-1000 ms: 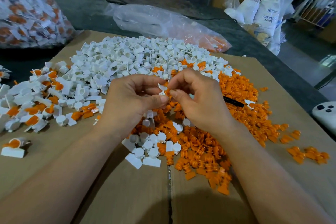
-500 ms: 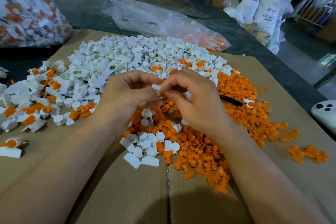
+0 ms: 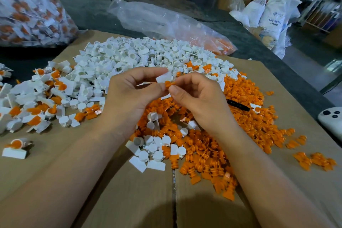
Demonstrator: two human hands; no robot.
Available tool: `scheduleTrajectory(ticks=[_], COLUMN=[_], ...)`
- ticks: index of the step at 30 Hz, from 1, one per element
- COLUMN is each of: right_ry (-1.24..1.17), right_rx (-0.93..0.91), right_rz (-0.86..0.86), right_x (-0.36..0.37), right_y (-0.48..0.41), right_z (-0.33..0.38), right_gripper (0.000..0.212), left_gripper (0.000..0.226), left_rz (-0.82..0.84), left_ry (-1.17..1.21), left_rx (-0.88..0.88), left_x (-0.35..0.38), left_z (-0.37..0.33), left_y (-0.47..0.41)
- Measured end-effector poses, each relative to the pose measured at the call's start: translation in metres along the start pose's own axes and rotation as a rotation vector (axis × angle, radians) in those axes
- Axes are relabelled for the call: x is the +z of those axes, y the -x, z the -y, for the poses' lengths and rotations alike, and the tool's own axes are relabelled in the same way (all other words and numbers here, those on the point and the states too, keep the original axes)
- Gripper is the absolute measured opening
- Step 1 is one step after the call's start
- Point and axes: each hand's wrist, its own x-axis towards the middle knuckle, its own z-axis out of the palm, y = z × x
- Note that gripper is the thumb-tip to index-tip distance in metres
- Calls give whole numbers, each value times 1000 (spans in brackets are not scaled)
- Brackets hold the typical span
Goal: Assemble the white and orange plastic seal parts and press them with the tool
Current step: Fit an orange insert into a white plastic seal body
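**White part (image 3: 164, 78) and orange part (image 3: 169, 84) meet at the fingertips**

Both hands are up over the middle of the spread. The left hand (image 3: 129, 98) pinches the flat tab of the White part between thumb and forefinger. The right hand (image 3: 201, 102) pinches the orange part and sets it against the white one, the two touching right between the hands. Whether it is fully seated, I cannot tell; fingers cover the joint.

Pressing looks not yet done on this one. The black tool (image 3: 237, 105) lies untouched just right of the right hand, on the loose orange pieces (image 3: 249, 122).

How far along? Early days, by my reckoning. A cluster of joined seals (image 3: 37, 105) sits well to the left of the left hand. Beyond both hands there is a big heap of loose white pieces (image 3: 138, 57), and orange ones carpet the cardboard (image 3: 129, 200) beneath the wrists. Far off past the left hand, a full bag (image 3: 27, 5) appears to hold white-and-orange pieces. Plenty left to fit and press.
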Motion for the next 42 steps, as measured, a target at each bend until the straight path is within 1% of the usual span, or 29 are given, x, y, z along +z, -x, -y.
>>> scheduleTrajectory(ticks=[3,5,7,10,13,17,21,25,29,32,35,38,42], right_ry=[-135,-227,-320,-472,-534,-441,-245,-100,-65,-41,54,111,121], right_rx=[73,116,152,168,161,112,19,-60,-90,-105,-187,-295,-333], right_rz=[17,33,59,66,41,-9,-45,28,44,11,-49,-119,-165], right_x=[1,2,2,3,2,0,-5,-5,-6,-5,0,3,5], right_y=[0,0,-1,-1,-1,-2,-2,1,1,0,1,2,2], right_z=[1,0,-1,-1,-2,-1,1,3,2,-1,-2,-5,-10], right_gripper=[8,7,11,23,26,25,26,33,34,34,39,31,31], left_gripper=[26,26,26,25,25,27,21,12,14,15,16,15,15], left_rz=[-17,-29,-15,2,5,25,54,88,108,96,39,26,19], left_ry=[-99,-118,-110,-106,-123,-147,-86,-108,-141,-126,-100,-91,-76], left_rx=[69,95,109,128,149,153,66,21,67,71,24,-22,-73], left_x=[1,2,2,3,3,2,1,-1,-2,-1,-2,-1,-1], left_z=[-1,-1,-2,-2,-2,-2,-3,-3,-4,-5,-6,-8,-8], left_y=[3,3,4,4,4,3,3,2,2,2,1,1,0])
